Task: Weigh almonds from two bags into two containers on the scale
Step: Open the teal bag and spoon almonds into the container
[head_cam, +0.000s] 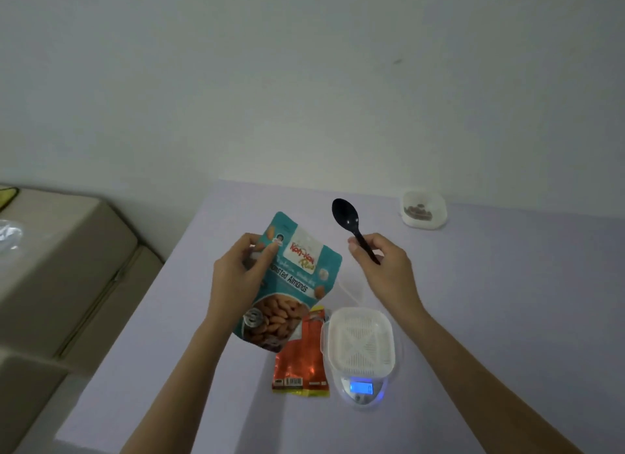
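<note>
My left hand [238, 274] holds a teal bag of roasted almonds [291, 284] upright above the table, gripping its upper left edge. My right hand [385, 267] grips the handle of a black plastic spoon [348, 220], bowl pointing up and away. Below the teal bag an orange foil bag [302, 362] lies flat on the table. Right of it a white ribbed container [360, 342] sits on a small digital scale [362, 391] with a lit blue display. A second white container [422, 210] holding some brown almonds stands at the far right of the table.
The pale lilac table [507, 301] meets a white wall behind. Beige cushioned furniture [61, 274] stands to the left of the table, with a crumpled clear plastic piece [8, 235] on it.
</note>
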